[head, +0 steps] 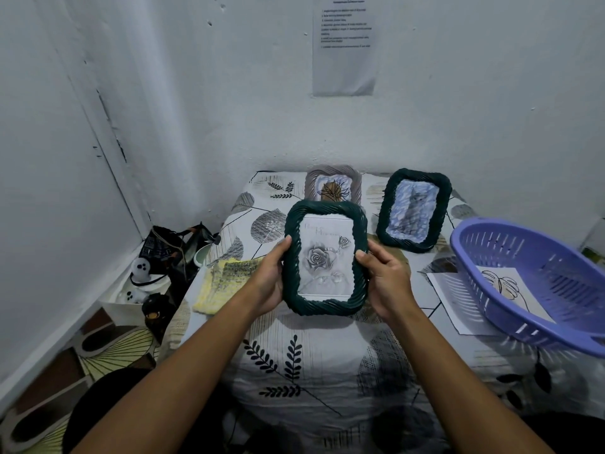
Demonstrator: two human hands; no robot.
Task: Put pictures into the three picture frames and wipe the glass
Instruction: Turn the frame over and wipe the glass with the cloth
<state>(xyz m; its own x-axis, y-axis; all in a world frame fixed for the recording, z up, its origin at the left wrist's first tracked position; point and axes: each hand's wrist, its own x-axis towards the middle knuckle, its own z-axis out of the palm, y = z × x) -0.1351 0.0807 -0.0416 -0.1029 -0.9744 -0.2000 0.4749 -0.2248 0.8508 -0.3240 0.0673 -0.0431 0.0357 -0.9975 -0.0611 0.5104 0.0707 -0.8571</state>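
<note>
I hold a dark green wicker picture frame [292, 257] upright above the table, with a grey rose picture [322, 258] behind its glass. My left hand [270, 280] grips its left edge and my right hand [384, 280] grips its right edge. A second dark green frame [386, 204] with a cat picture leans at the back right. A grey frame [311, 181] with a plant picture stands against the wall, partly hidden behind the held frame. A yellow cloth [222, 283] lies on the table to the left.
A purple plastic basket [484, 253] sits at the right on a paper sheet [448, 299], with a leaf drawing [510, 290] inside. The table wears a leaf-patterned cloth [314, 348]. Bags and small ghost figures [140, 267] crowd the floor corner at left. A printed sheet [343, 44] hangs on the wall.
</note>
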